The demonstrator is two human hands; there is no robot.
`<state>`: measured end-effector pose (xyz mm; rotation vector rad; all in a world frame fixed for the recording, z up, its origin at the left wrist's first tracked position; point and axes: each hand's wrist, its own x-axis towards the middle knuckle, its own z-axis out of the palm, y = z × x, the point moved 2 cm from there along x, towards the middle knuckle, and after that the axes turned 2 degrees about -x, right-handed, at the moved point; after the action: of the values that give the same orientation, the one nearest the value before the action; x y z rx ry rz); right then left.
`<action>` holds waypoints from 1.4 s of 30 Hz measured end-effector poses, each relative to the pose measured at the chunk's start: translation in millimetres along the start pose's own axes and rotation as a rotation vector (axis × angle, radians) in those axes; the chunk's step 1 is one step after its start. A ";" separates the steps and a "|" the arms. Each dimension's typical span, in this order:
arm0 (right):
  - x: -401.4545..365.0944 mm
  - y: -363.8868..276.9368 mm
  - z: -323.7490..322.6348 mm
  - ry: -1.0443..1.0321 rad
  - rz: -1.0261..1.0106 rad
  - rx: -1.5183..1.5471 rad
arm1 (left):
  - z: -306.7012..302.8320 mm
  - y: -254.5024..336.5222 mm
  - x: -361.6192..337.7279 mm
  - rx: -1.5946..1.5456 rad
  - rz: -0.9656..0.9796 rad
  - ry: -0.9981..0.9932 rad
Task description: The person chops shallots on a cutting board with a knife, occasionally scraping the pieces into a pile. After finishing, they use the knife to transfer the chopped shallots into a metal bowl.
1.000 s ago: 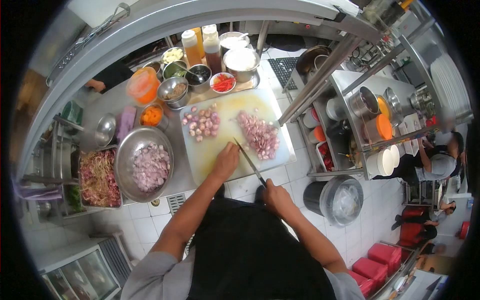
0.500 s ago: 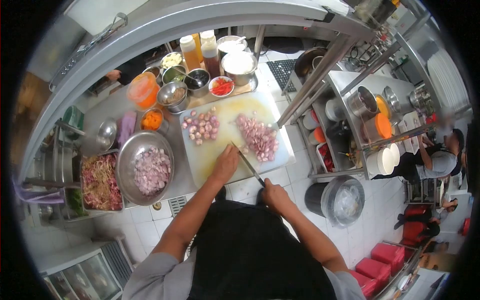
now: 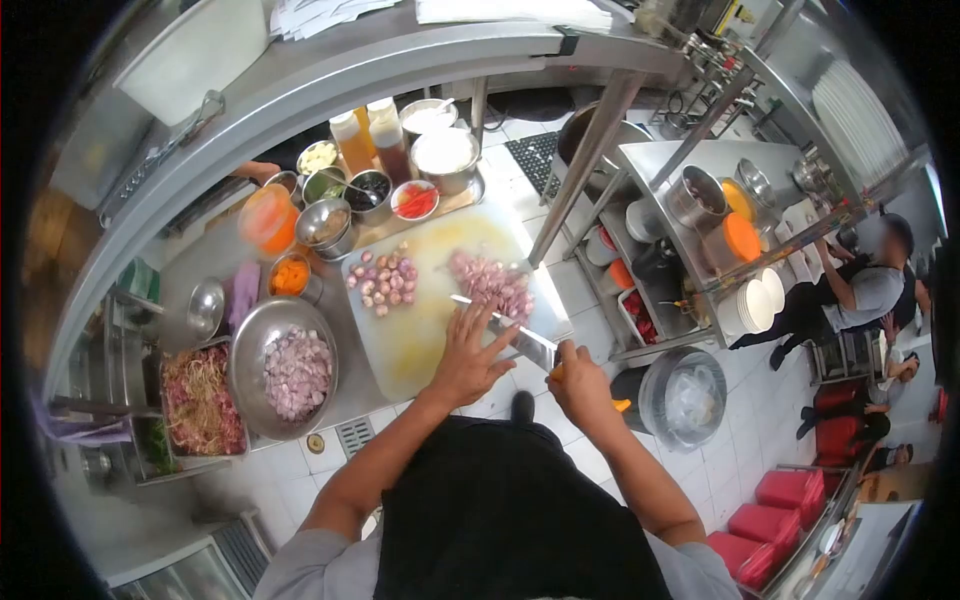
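Fingers (image 3: 472,322) of the left hand (image 3: 465,360) splay across the knife (image 3: 535,348) that the right hand (image 3: 582,385) grasps, and are best held clear of its cutting edge, beside sliced shallots (image 3: 508,287) near the cutting board (image 3: 410,352)'s right edge.

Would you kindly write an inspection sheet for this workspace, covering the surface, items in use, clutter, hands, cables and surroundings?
Surface: steel counter; the cutting board on it is stained yellow.
Job's things: knife; whole shallots on the board's left, sliced shallots on its right; more slices in a steel bowl.
Clutter: sauce bottles and an orange tub towards the counter's far side.
Hands: right hand grips the knife; left hand, spread open, is at the blade, contact unclear.
Cables: nothing seen that is clearly a cable.
Surroundings: lined bin on the tiled floor; other people off to the right.
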<state>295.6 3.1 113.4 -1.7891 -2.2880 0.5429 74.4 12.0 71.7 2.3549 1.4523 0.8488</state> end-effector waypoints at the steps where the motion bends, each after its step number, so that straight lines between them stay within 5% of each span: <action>1: -1.2 0.0 1.2 0.013 -0.001 0.006 | 3.9 -1.0 2.4 0.012 0.010 -0.031; 13: -36.1 40.1 -38.4 0.056 0.111 0.002 | 20.1 -79.2 27.3 0.129 -0.146 0.028; 15: -42.4 51.7 -48.2 -0.110 0.061 0.157 | 5.1 -77.3 32.3 0.156 -0.156 0.074; 18: -35.7 67.6 -47.6 -0.345 0.066 0.227 | -58.9 -43.3 47.7 -0.143 -0.154 0.104; 20: -27.0 76.4 -31.7 -0.471 0.024 0.245 | -134.7 13.9 60.7 -0.433 -0.138 -0.075; 23: 0.2 83.6 2.3 -0.553 -0.161 0.245 | -233.2 100.8 68.4 -0.245 0.420 0.181; 25: 27.1 89.8 25.3 -0.592 -0.257 0.261 | -279.0 150.0 64.2 -0.222 0.497 0.138; 26: 41.6 88.9 28.2 -0.637 -0.205 0.322 | -282.2 168.0 62.3 -0.204 0.549 0.340; 34: 109.7 66.5 21.1 -0.577 -0.218 0.362 | -323.2 132.8 -13.2 -0.199 0.502 0.265; 35: 106.6 67.1 24.4 -0.584 -0.227 0.360 | -290.5 145.2 80.7 -0.198 0.498 0.255; 38: 108.4 56.9 23.4 -0.534 -0.312 0.349 | -294.7 152.8 61.2 -0.142 0.533 0.221; 42: 99.3 44.7 14.8 -0.644 -0.171 0.401 | -293.5 154.4 65.6 -0.142 0.517 0.161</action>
<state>304.9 105.4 74.6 -1.3326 -2.4140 1.5983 35.4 -30.2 404.8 2.6351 0.7916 1.2405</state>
